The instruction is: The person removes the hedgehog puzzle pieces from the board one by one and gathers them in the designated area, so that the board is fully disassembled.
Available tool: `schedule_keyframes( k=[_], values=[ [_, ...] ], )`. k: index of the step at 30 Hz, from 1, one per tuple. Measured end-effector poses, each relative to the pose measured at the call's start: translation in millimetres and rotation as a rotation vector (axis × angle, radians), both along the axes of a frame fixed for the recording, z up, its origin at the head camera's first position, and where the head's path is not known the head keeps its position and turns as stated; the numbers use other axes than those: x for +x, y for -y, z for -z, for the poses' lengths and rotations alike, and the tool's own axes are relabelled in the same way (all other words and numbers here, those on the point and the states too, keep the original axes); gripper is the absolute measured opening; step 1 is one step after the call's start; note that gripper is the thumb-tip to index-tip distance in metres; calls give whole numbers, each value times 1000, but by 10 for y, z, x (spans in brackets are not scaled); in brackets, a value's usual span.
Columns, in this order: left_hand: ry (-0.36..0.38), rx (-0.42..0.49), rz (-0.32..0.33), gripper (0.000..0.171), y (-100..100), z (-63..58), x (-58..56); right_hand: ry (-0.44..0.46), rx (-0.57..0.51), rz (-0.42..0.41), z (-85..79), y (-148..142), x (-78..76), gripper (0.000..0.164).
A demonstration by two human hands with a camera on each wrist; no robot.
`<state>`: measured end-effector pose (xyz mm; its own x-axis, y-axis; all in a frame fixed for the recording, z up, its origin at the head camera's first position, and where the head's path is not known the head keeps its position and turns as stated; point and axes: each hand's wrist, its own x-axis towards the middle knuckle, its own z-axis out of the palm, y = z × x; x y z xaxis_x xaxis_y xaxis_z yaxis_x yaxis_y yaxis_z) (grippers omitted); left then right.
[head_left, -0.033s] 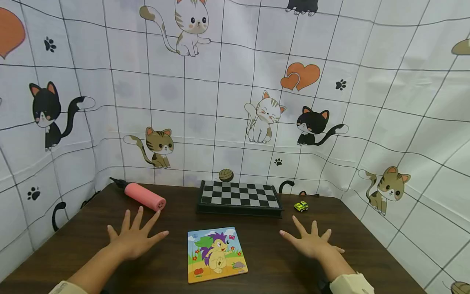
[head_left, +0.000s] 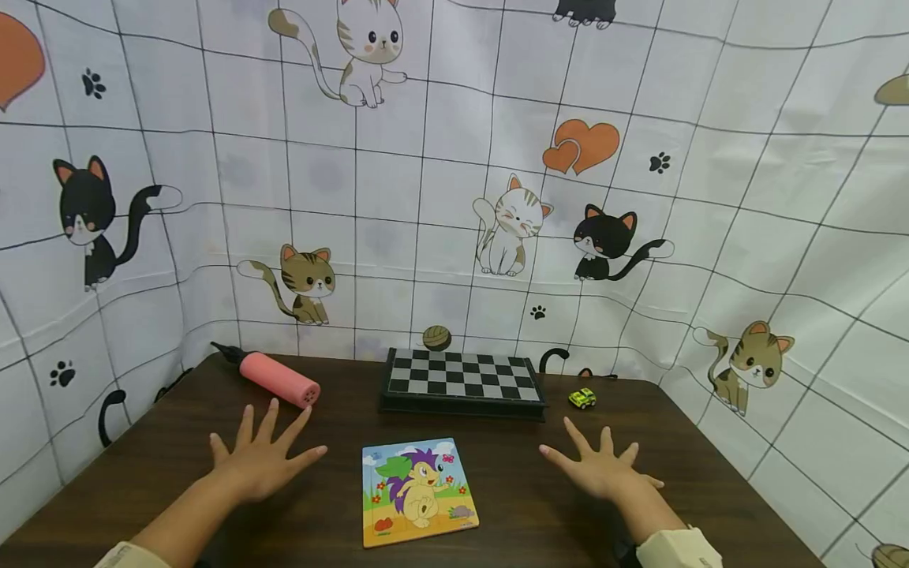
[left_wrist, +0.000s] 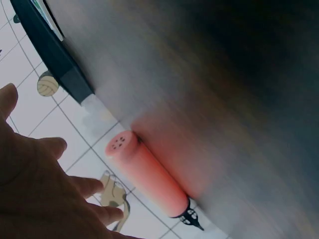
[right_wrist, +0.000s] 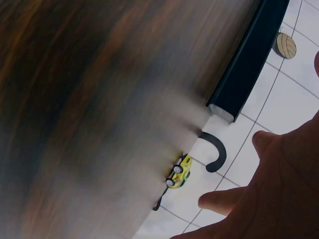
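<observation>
My left hand (head_left: 257,467) is held over the left part of the table with its fingers spread and nothing in it. Just beyond its fingertips lies a pink cylinder (head_left: 280,379) with a black pointed end and small holes in its near face. My right hand (head_left: 604,471), also spread and holding nothing, is over the right side, nearest to a small yellow-green toy car (head_left: 582,398). Between the hands lies a square picture board (head_left: 419,493) with a purple-haired hedgehog on it. A black-and-white checkered game board (head_left: 463,383) sits behind it.
The dark wooden table (head_left: 341,410) reaches back to a white grid-patterned curtain (head_left: 383,189) printed with cats, hearts and paw prints. This cloth also runs along the left and right sides.
</observation>
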<state>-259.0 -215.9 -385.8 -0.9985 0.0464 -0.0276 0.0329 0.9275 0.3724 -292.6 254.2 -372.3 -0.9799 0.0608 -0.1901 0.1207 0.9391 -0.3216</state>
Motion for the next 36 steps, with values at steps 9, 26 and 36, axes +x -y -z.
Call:
schedule_keyframes(
  k=[9,26,36],
  values=[
    [-34,-20,95,87,-206,-56,25,-120,29,-96,-6,306,-137,98],
    [175,-70,717,71,-1202,224,184,-204,-5,-872,-44,1890,-445,30],
    [168,-90,817,87,-1069,825,-223,-71,35,-831,1,2248,-450,29]
  ],
)
